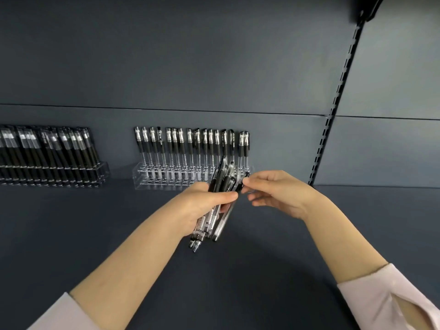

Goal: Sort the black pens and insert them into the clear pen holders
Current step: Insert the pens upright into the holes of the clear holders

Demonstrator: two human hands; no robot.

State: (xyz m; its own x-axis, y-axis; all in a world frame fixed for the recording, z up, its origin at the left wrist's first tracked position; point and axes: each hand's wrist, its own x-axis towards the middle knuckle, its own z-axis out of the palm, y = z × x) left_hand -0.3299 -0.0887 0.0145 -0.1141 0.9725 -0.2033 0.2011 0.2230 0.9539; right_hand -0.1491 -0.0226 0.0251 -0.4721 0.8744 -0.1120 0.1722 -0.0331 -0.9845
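Observation:
My left hand (202,207) grips a bundle of black pens (215,210) with clear barrels, held slanted above the dark shelf. My right hand (277,191) pinches the upper end of one pen (240,185) at the right edge of that bundle. Behind the hands stands a clear pen holder (162,177) with several black pens upright in its back row; its front holes show no pens. A second clear holder (100,173) at the far left is packed with black pens.
The dark shelf surface (238,270) spreads below and around my hands. A dark back panel rises behind the holders. A slotted black upright rail (333,108) runs diagonally at the right, with another panel beyond it.

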